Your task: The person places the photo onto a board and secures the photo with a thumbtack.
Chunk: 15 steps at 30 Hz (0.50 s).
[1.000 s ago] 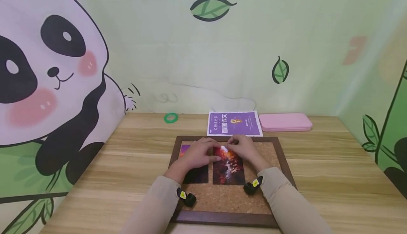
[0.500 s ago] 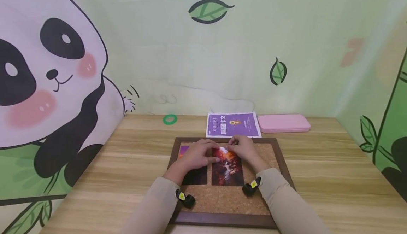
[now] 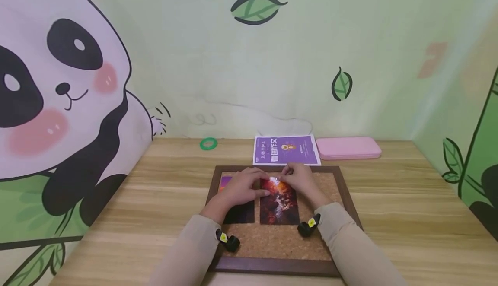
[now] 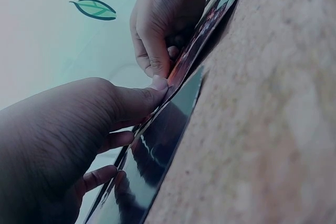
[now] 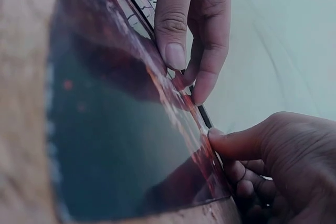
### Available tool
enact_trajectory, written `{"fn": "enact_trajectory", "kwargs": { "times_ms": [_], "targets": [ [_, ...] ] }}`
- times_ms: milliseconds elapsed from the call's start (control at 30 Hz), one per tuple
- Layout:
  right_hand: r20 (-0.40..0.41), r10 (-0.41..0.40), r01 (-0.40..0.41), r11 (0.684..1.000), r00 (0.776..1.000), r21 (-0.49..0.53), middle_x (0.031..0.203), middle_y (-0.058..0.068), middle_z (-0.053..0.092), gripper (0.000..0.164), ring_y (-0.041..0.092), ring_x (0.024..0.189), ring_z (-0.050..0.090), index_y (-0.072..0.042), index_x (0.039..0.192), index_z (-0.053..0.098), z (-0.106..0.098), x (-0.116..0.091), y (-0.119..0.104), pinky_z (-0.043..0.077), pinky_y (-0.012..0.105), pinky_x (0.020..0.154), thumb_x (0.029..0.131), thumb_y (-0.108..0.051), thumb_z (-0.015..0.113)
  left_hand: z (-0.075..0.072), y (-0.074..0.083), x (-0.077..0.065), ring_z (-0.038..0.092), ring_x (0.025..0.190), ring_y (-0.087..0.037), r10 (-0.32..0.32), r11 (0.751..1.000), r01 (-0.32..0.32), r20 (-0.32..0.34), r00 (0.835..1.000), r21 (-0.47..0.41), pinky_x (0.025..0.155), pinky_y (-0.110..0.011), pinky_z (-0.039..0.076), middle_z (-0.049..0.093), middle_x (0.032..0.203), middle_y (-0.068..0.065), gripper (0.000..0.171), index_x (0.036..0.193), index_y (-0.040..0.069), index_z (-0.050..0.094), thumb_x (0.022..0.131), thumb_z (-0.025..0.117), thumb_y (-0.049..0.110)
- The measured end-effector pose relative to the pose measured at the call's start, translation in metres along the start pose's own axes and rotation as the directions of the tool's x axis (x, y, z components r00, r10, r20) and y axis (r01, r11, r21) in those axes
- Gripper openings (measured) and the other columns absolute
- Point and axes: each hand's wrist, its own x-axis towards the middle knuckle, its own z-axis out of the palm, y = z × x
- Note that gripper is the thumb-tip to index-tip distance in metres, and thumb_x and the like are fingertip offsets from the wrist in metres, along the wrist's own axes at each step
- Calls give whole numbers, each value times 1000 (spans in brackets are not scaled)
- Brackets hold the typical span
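Note:
In the head view a framed cork board [image 3: 288,243] lies on the table, bearing two photo prints side by side. The right-hand print [image 3: 278,204] shows a red and orange scene. My left hand [image 3: 243,186] reaches over the left-hand print [image 3: 241,214], its fingers loosely bent and its thumb on the red print's left edge. At the top edge of the red print, my right hand [image 3: 301,180] has thumb and forefinger together, the other fingers curled. A small pale thing [image 5: 205,129] shows at the thumb tip in the right wrist view; I cannot tell its kind.
Behind the board lie a purple-covered booklet [image 3: 287,150] and a pink case [image 3: 349,147]. A green tape roll [image 3: 208,143] rests at the table's back, left of the booklet. Behind the table hangs a green backdrop [image 3: 194,61] with a panda and leaves.
Both hands stay at the top of the red print, and the prints and board keep their places. Only the head view shifts slightly.

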Motion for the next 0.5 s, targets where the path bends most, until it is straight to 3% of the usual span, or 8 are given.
{"fn": "enact_trajectory", "kwargs": {
  "times_ms": [267,500],
  "targets": [
    [-6,28,-29,997,1000,-65,78,5,65,19,21,73,58,-7,82,66,3,0,-5,46,33,67,85,-22,78,1,-1,1,50,128,-18,-4,1000,4,4,1000,23,107,-52,36,62,133,5,43,127,22,67,92,71,46],
    [-10,4,-5,997,1000,-73,77,6,63,19,20,71,57,-6,83,66,2,-2,-6,46,33,66,85,-21,77,0,1,1,50,129,-19,-5,1000,5,7,1000,15,107,-53,35,62,133,4,43,127,21,67,92,71,45]
  ]
}}
